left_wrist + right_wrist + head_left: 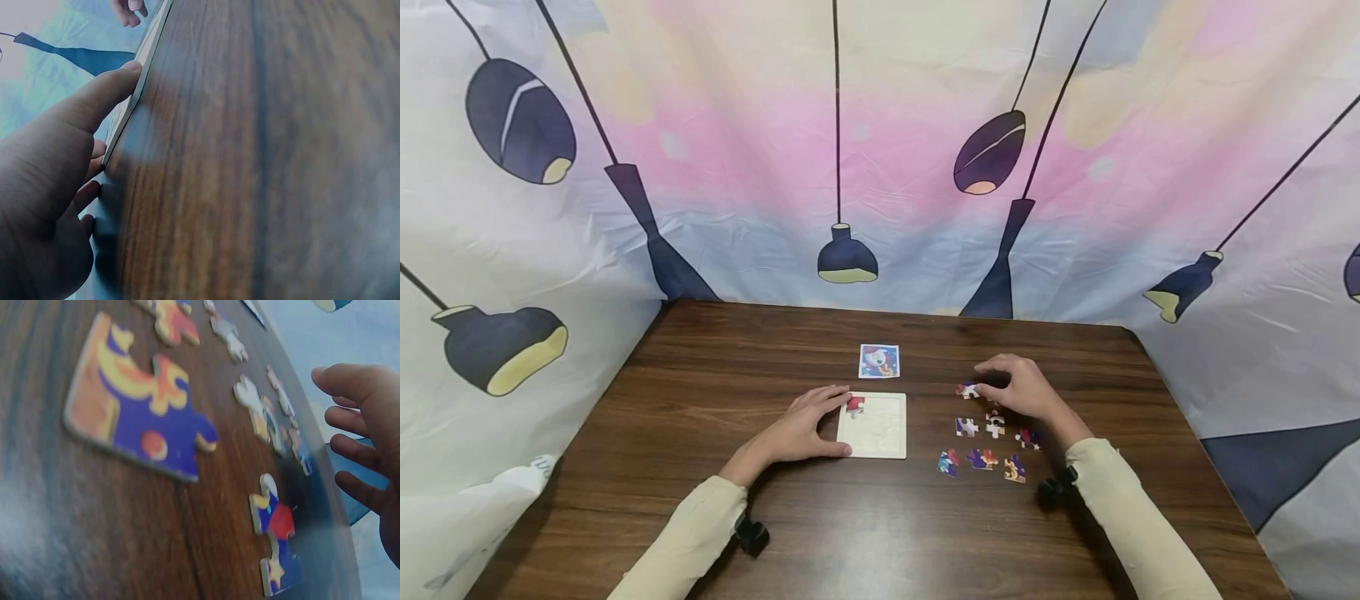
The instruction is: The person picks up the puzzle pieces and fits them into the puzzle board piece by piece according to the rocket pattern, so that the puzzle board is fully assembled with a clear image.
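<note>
A pale square puzzle tray (880, 429) lies on the table, with one red and white puzzle piece (855, 406) in its upper left corner. My left hand (805, 427) rests along the tray's left side, thumb at the lower corner and fingers at the upper one. In the left wrist view the thumb (115, 87) lies on the tray's edge. My right hand (1018, 387) is over the far part of the loose pieces, thumb and fingers spread apart. Its thumb is beside a red and white piece (966, 391); nothing shows between the fingers in the right wrist view.
A small printed picture card (879, 362) lies beyond the tray. Several loose pieces are spread on the right, among them a purple and orange corner piece (134, 400) and a blue and red piece (274, 534). A patterned curtain (760, 250) hangs behind the wooden table (820, 533).
</note>
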The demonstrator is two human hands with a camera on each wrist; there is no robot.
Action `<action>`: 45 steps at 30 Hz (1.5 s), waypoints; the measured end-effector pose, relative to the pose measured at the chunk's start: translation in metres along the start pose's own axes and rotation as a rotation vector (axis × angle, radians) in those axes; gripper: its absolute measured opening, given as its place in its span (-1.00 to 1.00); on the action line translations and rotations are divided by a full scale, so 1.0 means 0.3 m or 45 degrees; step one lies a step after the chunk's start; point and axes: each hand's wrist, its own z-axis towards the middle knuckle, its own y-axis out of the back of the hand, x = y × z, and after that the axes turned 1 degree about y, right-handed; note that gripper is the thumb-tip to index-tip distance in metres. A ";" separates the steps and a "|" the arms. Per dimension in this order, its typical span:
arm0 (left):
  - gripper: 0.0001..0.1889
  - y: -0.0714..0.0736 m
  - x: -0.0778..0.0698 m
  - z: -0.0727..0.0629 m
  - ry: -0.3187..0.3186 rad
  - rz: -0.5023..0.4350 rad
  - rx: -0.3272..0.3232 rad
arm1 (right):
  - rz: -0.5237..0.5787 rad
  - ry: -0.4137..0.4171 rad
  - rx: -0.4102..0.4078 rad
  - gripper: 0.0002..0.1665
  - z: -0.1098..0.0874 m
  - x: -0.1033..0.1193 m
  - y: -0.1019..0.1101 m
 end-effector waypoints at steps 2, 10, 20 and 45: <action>-0.01 0.001 -0.001 0.001 0.003 0.000 0.002 | -0.021 0.011 0.010 -0.57 -0.001 -0.008 -0.001; 0.00 0.001 -0.004 0.000 0.002 0.006 0.007 | -0.084 0.044 0.055 -0.58 -0.002 -0.026 -0.016; -0.01 0.004 -0.008 -0.004 0.012 -0.008 0.012 | -0.110 -0.009 0.140 -0.57 -0.001 -0.027 -0.031; -0.01 0.003 -0.006 -0.004 0.010 -0.005 0.002 | -0.182 0.016 0.153 -0.68 0.007 -0.026 -0.025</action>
